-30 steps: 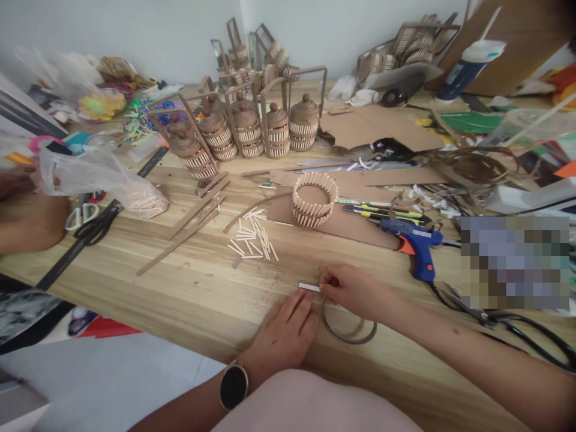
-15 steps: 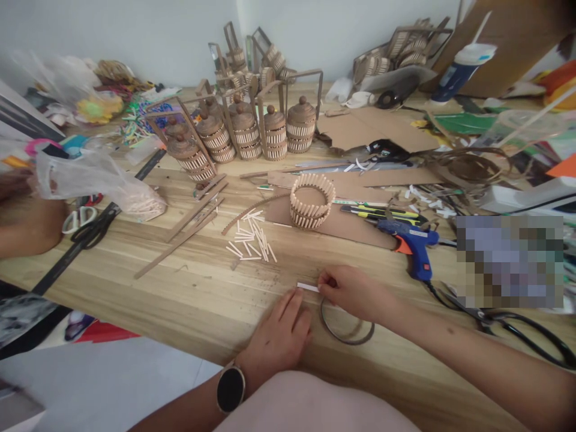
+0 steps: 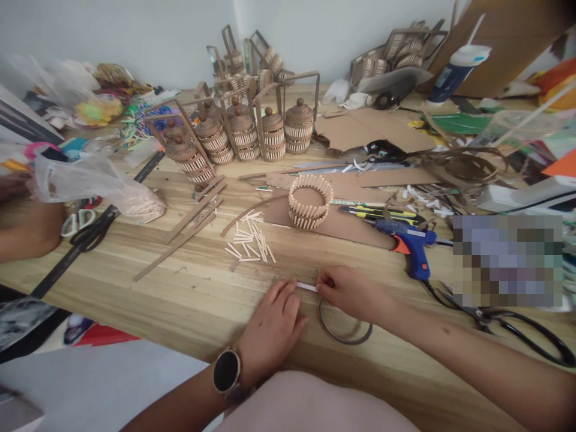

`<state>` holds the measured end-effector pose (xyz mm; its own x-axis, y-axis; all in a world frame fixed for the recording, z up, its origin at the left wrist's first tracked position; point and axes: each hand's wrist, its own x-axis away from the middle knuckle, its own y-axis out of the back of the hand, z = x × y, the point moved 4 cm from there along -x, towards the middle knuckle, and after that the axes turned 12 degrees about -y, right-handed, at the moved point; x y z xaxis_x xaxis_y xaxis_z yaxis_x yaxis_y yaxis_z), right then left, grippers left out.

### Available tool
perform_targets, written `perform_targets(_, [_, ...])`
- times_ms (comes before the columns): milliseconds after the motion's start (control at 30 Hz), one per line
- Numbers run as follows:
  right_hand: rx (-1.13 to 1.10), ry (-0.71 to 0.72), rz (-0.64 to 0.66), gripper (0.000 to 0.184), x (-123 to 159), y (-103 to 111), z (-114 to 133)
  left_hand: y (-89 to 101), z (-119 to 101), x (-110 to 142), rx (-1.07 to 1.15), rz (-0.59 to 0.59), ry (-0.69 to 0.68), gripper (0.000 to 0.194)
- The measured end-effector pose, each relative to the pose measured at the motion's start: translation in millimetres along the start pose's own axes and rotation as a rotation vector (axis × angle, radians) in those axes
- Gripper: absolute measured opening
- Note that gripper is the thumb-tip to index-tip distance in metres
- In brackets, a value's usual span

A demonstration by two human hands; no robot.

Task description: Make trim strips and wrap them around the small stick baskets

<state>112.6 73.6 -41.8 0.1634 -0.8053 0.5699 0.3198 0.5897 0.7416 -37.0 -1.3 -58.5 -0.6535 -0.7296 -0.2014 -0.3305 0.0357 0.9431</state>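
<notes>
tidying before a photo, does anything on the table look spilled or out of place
Perhaps the sticks: they lie scattered at all angles on the table beyond the left hand, as if spilled, though maybe put there on purpose.

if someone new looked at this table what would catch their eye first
Most likely the row of lidded brown baskets with tall handles, standing toward the back, left of centre. Next might come the ring of pale sticks near the middle of the table and the blue glue gun to its right. At the front, the right hand pinches a narrow white strip beside the left hand.
</notes>
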Motion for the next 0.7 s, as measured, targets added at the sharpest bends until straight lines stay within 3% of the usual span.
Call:
perform_targets(500, [0.044,-0.026,-0.011,0.022,1.1,-0.7,2.4,1.6,-3.1,-2.9,-0.084,-0.015,-0.133,0.009])
perform_targets(700, [0.036,-0.037,-0.011,0.022,-0.2,-0.9,2.3,-2.1,-1.6,-5.0,-0.119,-0.003,-0.127,0.013])
